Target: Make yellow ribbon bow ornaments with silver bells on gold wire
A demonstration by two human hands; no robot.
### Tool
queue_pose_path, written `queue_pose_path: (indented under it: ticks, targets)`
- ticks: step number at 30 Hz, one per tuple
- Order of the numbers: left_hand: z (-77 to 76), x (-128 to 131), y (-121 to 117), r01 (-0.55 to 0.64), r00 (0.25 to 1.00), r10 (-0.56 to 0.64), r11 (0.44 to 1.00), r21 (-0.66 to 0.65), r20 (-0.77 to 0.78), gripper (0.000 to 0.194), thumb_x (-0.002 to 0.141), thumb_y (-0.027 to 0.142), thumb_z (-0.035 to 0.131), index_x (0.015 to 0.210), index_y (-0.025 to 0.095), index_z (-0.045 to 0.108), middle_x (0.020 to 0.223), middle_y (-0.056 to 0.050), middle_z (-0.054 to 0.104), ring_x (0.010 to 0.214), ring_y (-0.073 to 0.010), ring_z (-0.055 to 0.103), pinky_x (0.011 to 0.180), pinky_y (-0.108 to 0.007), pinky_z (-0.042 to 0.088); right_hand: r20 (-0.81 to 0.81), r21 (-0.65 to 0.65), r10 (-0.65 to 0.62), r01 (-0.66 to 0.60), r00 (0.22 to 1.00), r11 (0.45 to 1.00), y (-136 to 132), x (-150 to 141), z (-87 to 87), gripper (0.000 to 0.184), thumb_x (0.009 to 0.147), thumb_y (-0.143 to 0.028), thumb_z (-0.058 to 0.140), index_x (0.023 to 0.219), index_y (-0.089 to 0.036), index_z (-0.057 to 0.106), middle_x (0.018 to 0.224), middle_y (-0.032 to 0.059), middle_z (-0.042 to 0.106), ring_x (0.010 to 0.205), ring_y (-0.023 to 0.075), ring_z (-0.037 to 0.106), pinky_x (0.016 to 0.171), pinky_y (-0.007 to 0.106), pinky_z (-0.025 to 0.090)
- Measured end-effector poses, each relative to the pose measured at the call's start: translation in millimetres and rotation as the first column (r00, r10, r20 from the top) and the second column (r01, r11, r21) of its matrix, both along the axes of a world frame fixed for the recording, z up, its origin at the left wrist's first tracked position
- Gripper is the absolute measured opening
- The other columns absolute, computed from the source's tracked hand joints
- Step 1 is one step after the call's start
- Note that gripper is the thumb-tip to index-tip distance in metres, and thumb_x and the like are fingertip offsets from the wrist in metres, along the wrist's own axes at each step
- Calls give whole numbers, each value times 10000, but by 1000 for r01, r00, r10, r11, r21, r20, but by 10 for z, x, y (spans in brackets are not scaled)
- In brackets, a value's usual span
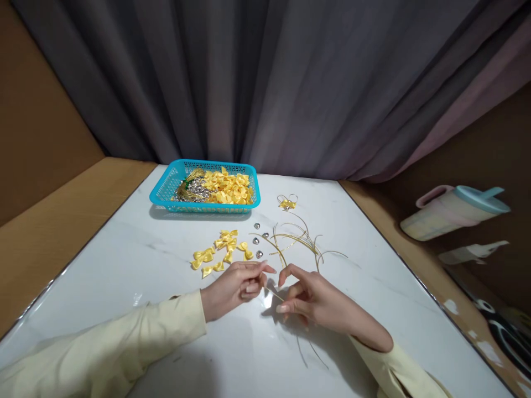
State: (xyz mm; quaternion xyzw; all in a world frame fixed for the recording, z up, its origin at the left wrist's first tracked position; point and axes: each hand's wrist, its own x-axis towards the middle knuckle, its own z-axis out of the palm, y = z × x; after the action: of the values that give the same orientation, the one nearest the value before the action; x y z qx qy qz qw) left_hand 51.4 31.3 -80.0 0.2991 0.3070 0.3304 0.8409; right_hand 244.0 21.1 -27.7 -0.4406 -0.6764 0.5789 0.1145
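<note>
Close above the white table, my left hand (237, 284) pinches a thin gold cord (274, 293). The cord runs across to my right hand (319, 298), whose thumb and fingers are closed on it. Its ends are partly hidden by my fingers. Just past my left hand lie several yellow satin bows (203, 257). Several small silver bells (256, 241) sit beside them. Beyond my right hand, loose gold cords (305, 239) spread in a tangle. Farther back is a looped cord with a yellow bow (287, 204) and a bell on it.
A blue plastic basket (166, 205) at the back holds more yellow bows, silver bells and a bundle of gold cord. To the right, off the white tabletop (136, 243), are a lidded tumbler (448, 213), a small white bottle (468, 253) and black-handled scissors (504, 331). A grey curtain (257, 83) hangs behind.
</note>
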Motion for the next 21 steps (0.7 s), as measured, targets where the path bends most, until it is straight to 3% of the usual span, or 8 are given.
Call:
queue_pose_path:
  ticks: [3,6,9,13,16,18,21]
  targets:
    - [9,-13,-1,118,993,-118,993,12,-3,269,806,365,623,785,98,643,452,63,433,355,-24,204,378,-194,120,56,273,-53,36,997,961,21,25,-30,203,876,-288,503,1050,-204,441,867,64,688,650,145,575,581,265,458]
    - [55,-7,-19,257,966,-257,966,16,-8,269,799,331,639,746,68,656,385,66,406,327,-31,210,357,-201,124,112,598,-18,-53,994,800,7,16,-90,488,829,-66,429,1288,-225,383,1246,110,540,1012,212,535,783,354,469]
    - [96,-6,-33,385,923,-385,922,28,-7,270,815,321,625,735,65,658,370,79,372,314,-33,201,341,-204,115,178,701,88,-189,980,687,-24,-33,-138,648,761,11,420,1353,-242,347,1347,74,451,1129,231,442,866,384,445]
    - [107,-21,-48,504,863,-504,863,20,-6,263,835,322,607,781,71,662,364,104,299,313,-35,165,342,-210,95,234,747,117,-256,965,614,-54,-129,-159,547,801,-47,474,1324,-183,390,1260,90,529,988,230,476,803,366,459]
    - [99,-30,-56,540,842,-540,842,14,-2,262,833,321,613,800,67,663,367,107,289,315,-37,163,348,-215,100,247,798,97,-259,964,544,-78,-191,-172,291,874,-142,482,1162,-123,524,976,106,640,802,206,491,683,320,446]
    - [97,-32,-57,544,839,-544,839,8,9,279,831,337,612,784,65,658,367,108,281,323,-38,160,357,-216,96,269,838,60,-264,961,477,-92,-211,-185,176,906,-185,448,984,-116,589,752,85,626,673,191,459,585,300,398]
    - [103,-33,-56,546,838,-546,838,-2,15,302,827,365,613,764,70,635,373,110,267,339,-39,155,370,-215,87,290,875,19,-272,957,401,-93,-192,-196,185,890,-154,422,808,-134,587,622,56,559,594,174,413,531,288,329]
